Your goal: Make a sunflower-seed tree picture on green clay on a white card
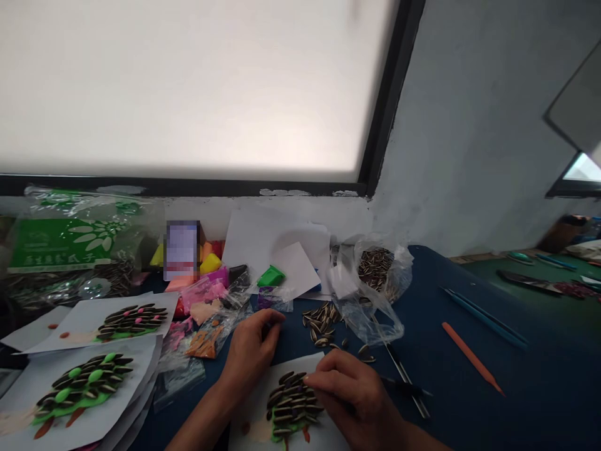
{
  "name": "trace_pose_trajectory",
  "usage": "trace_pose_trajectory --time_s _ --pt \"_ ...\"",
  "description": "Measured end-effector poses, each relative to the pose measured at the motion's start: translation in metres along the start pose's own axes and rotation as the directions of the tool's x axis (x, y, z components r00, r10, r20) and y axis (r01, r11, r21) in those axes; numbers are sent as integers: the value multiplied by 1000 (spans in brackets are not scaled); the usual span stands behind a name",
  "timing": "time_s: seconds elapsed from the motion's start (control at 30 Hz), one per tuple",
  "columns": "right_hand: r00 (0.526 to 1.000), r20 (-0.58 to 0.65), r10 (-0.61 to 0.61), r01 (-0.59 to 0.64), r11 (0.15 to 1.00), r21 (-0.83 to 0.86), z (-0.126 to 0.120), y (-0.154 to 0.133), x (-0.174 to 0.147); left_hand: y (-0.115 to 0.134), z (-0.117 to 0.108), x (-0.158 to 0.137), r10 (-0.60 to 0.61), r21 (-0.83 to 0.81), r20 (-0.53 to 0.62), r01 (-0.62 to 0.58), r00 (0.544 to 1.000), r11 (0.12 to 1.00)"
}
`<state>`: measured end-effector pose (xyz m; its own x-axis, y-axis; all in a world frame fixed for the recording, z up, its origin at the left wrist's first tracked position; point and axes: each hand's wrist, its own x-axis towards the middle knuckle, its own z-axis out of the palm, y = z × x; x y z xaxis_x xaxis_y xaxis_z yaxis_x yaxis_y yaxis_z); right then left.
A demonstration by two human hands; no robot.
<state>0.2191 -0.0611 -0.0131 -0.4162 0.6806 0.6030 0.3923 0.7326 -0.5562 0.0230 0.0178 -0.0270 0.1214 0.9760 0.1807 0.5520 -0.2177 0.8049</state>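
Observation:
A white sheet (253, 401) lies before me with a hedgehog-like picture (295, 407) on it, made of striped sunflower seeds pressed over green clay, with small brown feet. My right hand (352, 394) is pinched at the upper right of these seeds, fingertips touching the picture; whatever is between them is too small to make out. Beyond the sheet's upper left edge rests my left hand (253, 344), its fingers curled in toward the thumb, their inner side hidden. A small pile of loose sunflower seeds (322, 319) sits just past both hands, on the dark blue tabletop (422, 338).
Similar seed pictures (87, 385) are stacked at left, before a green seed bag (56, 244). Colourful clay packets (206, 300) and white papers (253, 232) line the wall. To the right are a plastic bag of seeds (375, 269), an orange tool (469, 354) and blue tweezers (488, 319).

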Motion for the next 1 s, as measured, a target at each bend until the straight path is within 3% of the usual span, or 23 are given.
trace_pose_trajectory --time_s 0.17,1.0 --pt "998 -31 62 -62 998 2 3 1 -1 1 -1 -1 -8 -2 13 8 1000 1000" --pt "999 29 46 -43 994 -96 0 -2 0 -1 0 -1 6 13 -20 -6 1000 1000"
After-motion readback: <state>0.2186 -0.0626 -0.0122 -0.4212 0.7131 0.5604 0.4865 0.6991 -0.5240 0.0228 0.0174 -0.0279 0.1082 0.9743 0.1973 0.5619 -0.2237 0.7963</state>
